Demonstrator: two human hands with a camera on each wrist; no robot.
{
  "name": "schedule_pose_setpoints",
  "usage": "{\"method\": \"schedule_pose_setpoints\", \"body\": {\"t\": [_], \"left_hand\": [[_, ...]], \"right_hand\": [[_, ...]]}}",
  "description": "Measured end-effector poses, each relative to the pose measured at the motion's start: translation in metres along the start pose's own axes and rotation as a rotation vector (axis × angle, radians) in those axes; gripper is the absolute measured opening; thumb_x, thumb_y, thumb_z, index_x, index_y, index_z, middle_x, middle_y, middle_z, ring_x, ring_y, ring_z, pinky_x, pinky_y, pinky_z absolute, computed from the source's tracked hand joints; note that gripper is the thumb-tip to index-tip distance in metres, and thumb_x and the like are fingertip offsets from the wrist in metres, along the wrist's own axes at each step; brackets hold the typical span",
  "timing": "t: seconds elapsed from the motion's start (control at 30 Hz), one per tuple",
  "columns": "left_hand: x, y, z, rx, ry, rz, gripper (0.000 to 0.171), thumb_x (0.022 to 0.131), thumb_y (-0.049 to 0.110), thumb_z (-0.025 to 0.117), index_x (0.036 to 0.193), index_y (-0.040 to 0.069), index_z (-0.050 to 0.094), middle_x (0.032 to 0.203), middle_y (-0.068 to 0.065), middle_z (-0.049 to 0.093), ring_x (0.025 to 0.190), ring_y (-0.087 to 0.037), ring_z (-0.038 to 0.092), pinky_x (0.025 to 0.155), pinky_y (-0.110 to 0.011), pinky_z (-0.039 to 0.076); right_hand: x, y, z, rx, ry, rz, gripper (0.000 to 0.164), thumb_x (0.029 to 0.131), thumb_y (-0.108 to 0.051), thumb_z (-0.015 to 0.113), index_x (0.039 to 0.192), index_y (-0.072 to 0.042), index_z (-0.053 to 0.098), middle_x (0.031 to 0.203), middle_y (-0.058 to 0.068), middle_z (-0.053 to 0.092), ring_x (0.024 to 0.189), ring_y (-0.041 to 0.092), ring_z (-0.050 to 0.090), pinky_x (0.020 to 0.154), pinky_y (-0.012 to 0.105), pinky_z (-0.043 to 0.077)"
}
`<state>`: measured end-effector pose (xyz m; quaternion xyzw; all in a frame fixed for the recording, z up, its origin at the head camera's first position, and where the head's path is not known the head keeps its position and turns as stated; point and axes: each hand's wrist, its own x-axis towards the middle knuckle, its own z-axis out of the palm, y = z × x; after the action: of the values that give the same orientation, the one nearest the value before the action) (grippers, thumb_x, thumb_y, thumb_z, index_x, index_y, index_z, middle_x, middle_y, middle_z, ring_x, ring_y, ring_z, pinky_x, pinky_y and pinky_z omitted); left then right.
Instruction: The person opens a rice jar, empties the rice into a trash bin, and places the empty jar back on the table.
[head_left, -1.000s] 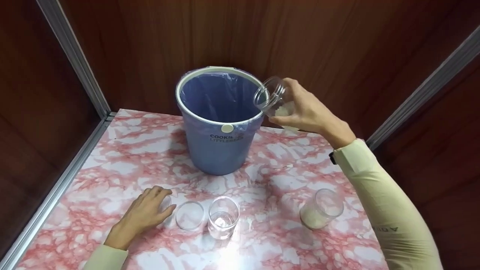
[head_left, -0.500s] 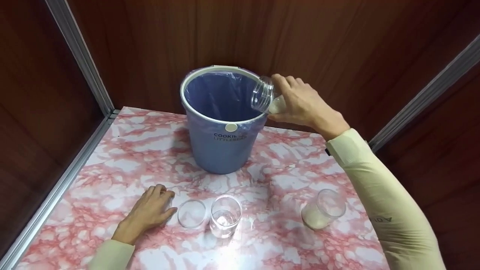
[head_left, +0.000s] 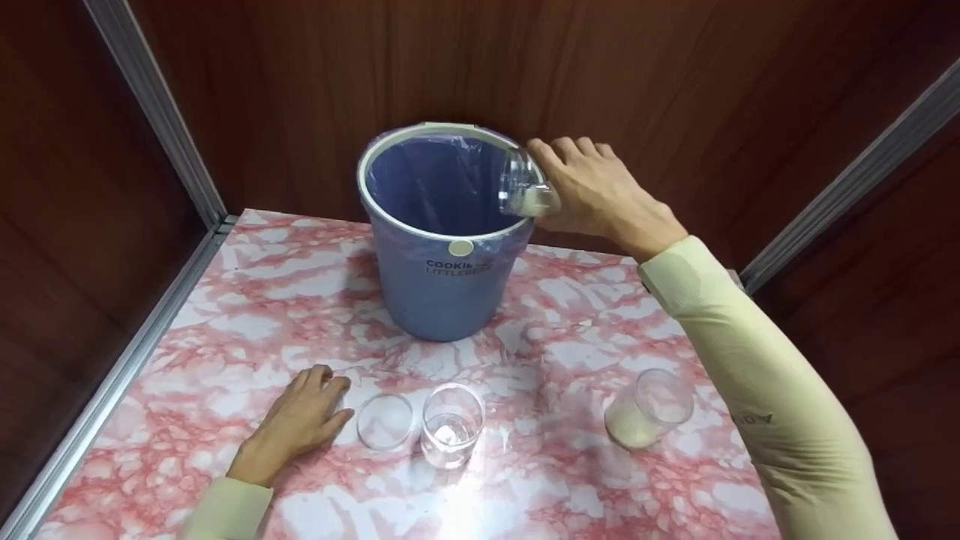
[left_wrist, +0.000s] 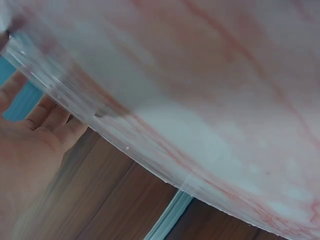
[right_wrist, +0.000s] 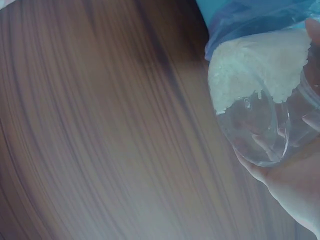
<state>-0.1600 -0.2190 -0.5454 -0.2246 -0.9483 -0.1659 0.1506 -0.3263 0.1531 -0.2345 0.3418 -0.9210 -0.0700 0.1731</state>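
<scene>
My right hand [head_left: 589, 184] grips a clear jar [head_left: 519, 186] around its body. The jar lies tipped on its side, its mouth over the right rim of a blue bin [head_left: 442, 289]. White grains [right_wrist: 257, 67] sit along the jar's wall in the right wrist view. My left hand [head_left: 300, 412] lies low over the table, fingers loosely bent and thumb apart. Just right of its thumb is a clear round lid [head_left: 385, 421]. In the left wrist view, a clear edge [left_wrist: 150, 155] overlaps the tips of the fingers [left_wrist: 42, 112].
An upright clear jar [head_left: 453, 427] stands beside the lid, under bright glare. Farther right, another clear jar [head_left: 649, 409] has pale grains in its bottom. A thin plastic bag lines the bin. Dark wood panels and a metal rail [head_left: 161, 127] enclose the marbled table [head_left: 247, 326].
My right hand has moved left and slightly up, tipping the jar further so its mouth now lies over the bin's opening. The left hand has stayed nearly in place.
</scene>
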Motion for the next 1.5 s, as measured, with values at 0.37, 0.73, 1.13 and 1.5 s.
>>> {"method": "schedule_pose_setpoints", "body": {"t": [0.37, 0.73, 1.13, 1.5], "left_hand": [[0.007, -0.002, -0.007, 0.033, -0.098, -0.082, 0.039, 0.078, 0.033, 0.069, 0.109, 0.011, 0.059, 0.104, -0.014, 0.049, 0.092, -0.032, 0.049, 0.072, -0.048, 0.044], [0.008, -0.001, -0.010, 0.056, -0.101, -0.055, 0.039, 0.077, 0.037, 0.072, 0.105, 0.012, 0.060, 0.100, -0.011, 0.049, 0.085, -0.029, 0.048, 0.064, -0.044, 0.042], [0.008, 0.003, -0.009, 0.059, -0.093, -0.056, 0.045, 0.073, 0.039, 0.075, 0.106, 0.011, 0.060, 0.096, -0.011, 0.048, 0.083, -0.029, 0.047, 0.062, -0.043, 0.041], [0.010, 0.005, -0.008, 0.050, -0.148, -0.092, 0.043, 0.074, 0.040, 0.073, 0.105, 0.013, 0.060, 0.096, -0.009, 0.048, 0.084, -0.028, 0.046, 0.063, -0.042, 0.040]], "right_hand": [[0.012, -0.006, -0.009, -0.189, 0.126, -0.143, 0.077, 0.064, -0.035, 0.075, 0.127, -0.011, 0.038, 0.105, 0.018, 0.051, 0.099, 0.039, 0.050, 0.081, 0.053, 0.040], [0.014, -0.016, -0.005, -0.257, 0.153, -0.198, 0.075, 0.065, -0.033, 0.075, 0.127, -0.011, 0.039, 0.104, 0.017, 0.050, 0.095, 0.039, 0.050, 0.082, 0.050, 0.040], [0.012, -0.020, -0.010, -0.307, 0.126, -0.194, 0.086, 0.058, -0.038, 0.082, 0.128, -0.013, 0.038, 0.104, 0.018, 0.050, 0.097, 0.039, 0.050, 0.082, 0.051, 0.039], [0.013, -0.024, -0.011, -0.345, 0.093, -0.225, 0.080, 0.062, -0.035, 0.079, 0.129, -0.014, 0.039, 0.107, 0.020, 0.051, 0.096, 0.040, 0.049, 0.084, 0.053, 0.036]]}}
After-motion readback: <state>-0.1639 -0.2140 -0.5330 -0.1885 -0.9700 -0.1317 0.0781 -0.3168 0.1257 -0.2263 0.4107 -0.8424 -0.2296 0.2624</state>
